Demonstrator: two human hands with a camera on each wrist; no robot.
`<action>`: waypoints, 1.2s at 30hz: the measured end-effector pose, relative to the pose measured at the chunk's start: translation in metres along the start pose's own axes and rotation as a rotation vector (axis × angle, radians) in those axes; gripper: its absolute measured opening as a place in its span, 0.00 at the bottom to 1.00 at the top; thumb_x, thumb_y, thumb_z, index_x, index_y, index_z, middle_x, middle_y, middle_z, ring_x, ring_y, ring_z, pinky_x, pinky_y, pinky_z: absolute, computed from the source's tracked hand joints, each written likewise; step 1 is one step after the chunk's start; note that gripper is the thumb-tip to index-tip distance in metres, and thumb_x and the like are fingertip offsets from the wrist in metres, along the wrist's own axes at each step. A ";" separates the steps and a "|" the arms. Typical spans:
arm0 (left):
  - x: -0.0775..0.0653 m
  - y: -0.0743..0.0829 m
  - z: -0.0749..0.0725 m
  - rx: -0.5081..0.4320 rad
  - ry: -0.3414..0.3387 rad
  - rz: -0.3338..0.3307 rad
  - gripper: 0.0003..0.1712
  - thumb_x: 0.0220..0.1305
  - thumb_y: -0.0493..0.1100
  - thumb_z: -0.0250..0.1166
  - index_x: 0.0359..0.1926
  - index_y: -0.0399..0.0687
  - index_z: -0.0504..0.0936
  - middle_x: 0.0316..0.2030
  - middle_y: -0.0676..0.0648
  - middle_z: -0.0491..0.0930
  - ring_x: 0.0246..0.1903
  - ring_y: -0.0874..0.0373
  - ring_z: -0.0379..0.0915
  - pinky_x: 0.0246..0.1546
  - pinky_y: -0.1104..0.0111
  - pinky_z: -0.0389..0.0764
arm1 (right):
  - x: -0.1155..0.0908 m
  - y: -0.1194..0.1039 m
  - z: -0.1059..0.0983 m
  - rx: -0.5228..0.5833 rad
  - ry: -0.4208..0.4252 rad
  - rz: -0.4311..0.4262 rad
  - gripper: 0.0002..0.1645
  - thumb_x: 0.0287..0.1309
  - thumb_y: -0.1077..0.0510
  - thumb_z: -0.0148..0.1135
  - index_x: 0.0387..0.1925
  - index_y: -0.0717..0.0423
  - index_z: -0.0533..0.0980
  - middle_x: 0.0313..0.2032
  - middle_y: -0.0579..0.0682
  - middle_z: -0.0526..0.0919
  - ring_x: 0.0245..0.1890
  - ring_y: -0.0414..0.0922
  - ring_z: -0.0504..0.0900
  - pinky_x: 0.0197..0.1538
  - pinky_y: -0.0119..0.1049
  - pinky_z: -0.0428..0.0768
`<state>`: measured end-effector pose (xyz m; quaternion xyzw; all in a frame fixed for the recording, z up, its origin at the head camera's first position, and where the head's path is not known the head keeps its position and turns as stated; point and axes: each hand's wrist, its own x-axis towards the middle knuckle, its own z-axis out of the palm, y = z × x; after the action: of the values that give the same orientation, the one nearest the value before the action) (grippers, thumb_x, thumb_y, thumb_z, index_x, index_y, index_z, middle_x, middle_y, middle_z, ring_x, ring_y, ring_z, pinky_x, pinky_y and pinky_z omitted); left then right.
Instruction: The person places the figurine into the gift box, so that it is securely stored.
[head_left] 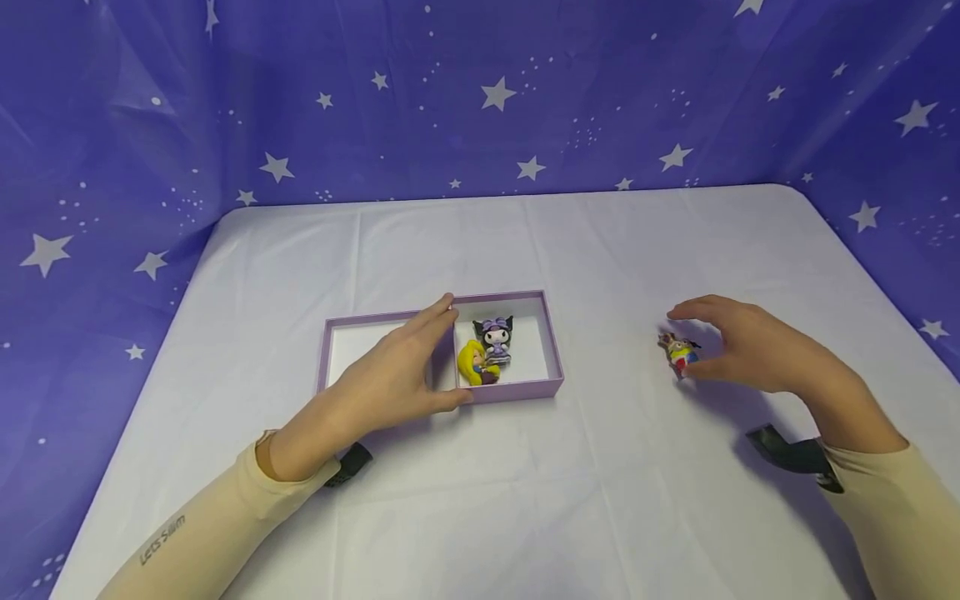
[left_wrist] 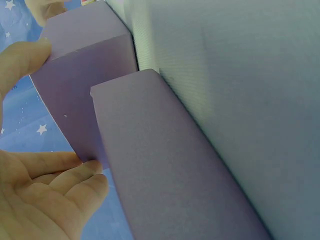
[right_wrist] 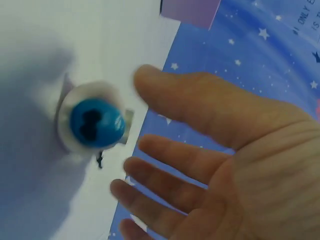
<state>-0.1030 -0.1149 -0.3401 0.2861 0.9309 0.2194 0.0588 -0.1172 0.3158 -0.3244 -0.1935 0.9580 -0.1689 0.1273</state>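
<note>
My left hand [head_left: 393, 367] spans the near end of a purple box [head_left: 517, 390], its thumb on the front wall and its fingertips on the back wall. In the left wrist view the thumb [left_wrist: 27, 55] and fingers sit on opposite sides. Inside the box lie a black-and-purple figurine [head_left: 497, 337] and a yellow-haired figurine [head_left: 472, 364]. My right hand [head_left: 757, 350], fingers spread in a loose arch, is beside a small yellow, blue and red figurine [head_left: 682, 353] on the table. In the right wrist view, a gap separates the hand from this figurine's rounded blue part [right_wrist: 97, 122].
A second purple tray or lid [head_left: 367, 318] adjoins the box on the left, partly behind my left hand. Both lie on a table with a white cloth [head_left: 600, 250]. A blue curtain with white stars [head_left: 465, 50] hangs around the table's back and sides.
</note>
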 end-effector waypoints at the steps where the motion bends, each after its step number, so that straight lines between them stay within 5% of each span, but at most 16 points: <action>1: 0.000 0.000 0.000 0.000 0.000 0.000 0.61 0.50 0.65 0.72 0.73 0.35 0.56 0.75 0.42 0.48 0.70 0.46 0.53 0.67 0.56 0.61 | -0.001 0.002 0.000 -0.011 -0.014 0.008 0.41 0.46 0.52 0.77 0.61 0.61 0.71 0.61 0.61 0.71 0.62 0.62 0.66 0.59 0.61 0.67; 12: 0.001 -0.001 -0.001 -0.007 0.006 0.005 0.60 0.50 0.64 0.73 0.73 0.35 0.57 0.75 0.43 0.48 0.70 0.46 0.53 0.66 0.56 0.62 | -0.001 0.010 0.005 -0.005 -0.045 0.004 0.32 0.46 0.64 0.74 0.56 0.62 0.76 0.43 0.49 0.82 0.47 0.50 0.79 0.49 0.51 0.75; 18: 0.001 -0.001 -0.001 -0.008 0.000 -0.002 0.60 0.50 0.64 0.72 0.73 0.35 0.56 0.75 0.43 0.47 0.70 0.47 0.53 0.66 0.56 0.62 | 0.000 0.008 0.008 -0.009 -0.031 -0.058 0.38 0.45 0.64 0.75 0.61 0.57 0.73 0.48 0.50 0.80 0.49 0.50 0.77 0.50 0.51 0.75; 29: 0.001 0.000 -0.001 -0.013 0.003 -0.001 0.60 0.49 0.64 0.73 0.73 0.35 0.57 0.75 0.43 0.47 0.70 0.46 0.53 0.66 0.56 0.62 | 0.011 0.000 0.015 -0.065 0.108 -0.172 0.23 0.44 0.56 0.78 0.44 0.54 0.80 0.42 0.43 0.82 0.41 0.41 0.79 0.43 0.43 0.78; 36: 0.000 0.000 -0.001 -0.012 -0.008 -0.010 0.60 0.50 0.64 0.73 0.73 0.35 0.56 0.75 0.43 0.47 0.70 0.47 0.53 0.67 0.57 0.62 | 0.021 -0.012 0.017 -0.056 0.168 -0.185 0.22 0.43 0.56 0.78 0.43 0.53 0.81 0.39 0.42 0.83 0.39 0.41 0.80 0.42 0.42 0.77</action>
<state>-0.1035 -0.1149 -0.3395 0.2818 0.9307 0.2237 0.0652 -0.1268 0.2920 -0.3393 -0.2700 0.9477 -0.1686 0.0250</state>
